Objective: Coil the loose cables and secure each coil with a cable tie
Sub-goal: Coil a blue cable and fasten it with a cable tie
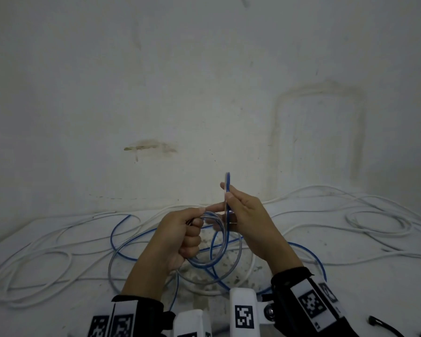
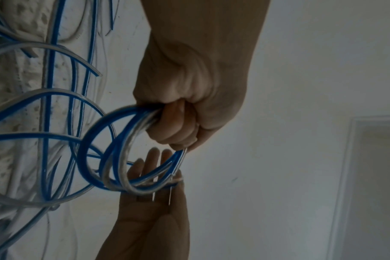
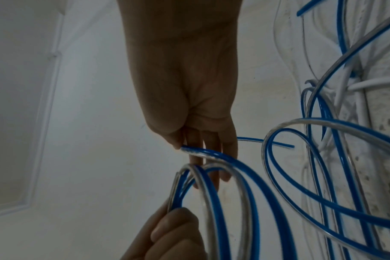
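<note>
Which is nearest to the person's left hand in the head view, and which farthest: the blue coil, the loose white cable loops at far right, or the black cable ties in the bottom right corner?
From the left hand:
1. Blue coil, gripped in that hand.
2. White cable loops, far right on the surface.
3. Black cable ties, bottom right corner.
The last two are close; the ties look slightly farther.

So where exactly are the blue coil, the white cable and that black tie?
blue coil [image 1: 206,260], head view, bottom of the loops hanging from the left hand [image 1: 180,235].
white cable [image 1: 34,249], head view, a loop lying at the left.
black tie [image 1: 384,326], head view, its strap near the bottom right corner.
</note>
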### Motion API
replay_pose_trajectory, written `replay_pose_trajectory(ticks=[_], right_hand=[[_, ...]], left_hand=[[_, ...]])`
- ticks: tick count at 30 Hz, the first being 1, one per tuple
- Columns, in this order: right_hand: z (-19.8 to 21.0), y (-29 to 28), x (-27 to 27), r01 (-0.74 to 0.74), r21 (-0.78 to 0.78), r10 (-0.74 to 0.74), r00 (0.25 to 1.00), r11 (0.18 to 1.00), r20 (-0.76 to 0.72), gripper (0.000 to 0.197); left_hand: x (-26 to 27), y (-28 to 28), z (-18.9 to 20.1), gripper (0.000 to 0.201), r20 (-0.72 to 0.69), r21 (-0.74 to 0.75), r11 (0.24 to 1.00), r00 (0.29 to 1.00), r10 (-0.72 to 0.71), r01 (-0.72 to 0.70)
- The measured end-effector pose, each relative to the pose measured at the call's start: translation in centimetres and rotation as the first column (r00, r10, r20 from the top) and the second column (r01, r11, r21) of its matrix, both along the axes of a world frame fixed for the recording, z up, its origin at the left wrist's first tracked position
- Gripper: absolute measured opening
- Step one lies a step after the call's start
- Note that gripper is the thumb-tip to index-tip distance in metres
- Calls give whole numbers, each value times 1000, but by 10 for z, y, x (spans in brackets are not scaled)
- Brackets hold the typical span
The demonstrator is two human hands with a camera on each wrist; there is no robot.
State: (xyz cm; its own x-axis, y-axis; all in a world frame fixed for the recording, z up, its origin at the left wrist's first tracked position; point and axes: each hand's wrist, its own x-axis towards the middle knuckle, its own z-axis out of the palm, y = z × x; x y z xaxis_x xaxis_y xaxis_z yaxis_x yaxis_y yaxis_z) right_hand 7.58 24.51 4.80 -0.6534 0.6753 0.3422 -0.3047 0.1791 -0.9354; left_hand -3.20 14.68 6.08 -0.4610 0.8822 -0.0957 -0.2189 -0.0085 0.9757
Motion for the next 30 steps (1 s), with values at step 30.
replay_pose_trajectory(ticks=[30], right_hand=[[0,-5,-1,-149,758,-438,739,635,512,31]], left_hand=[[-22,-6,-7,49,-980,61,981,176,94,-184]])
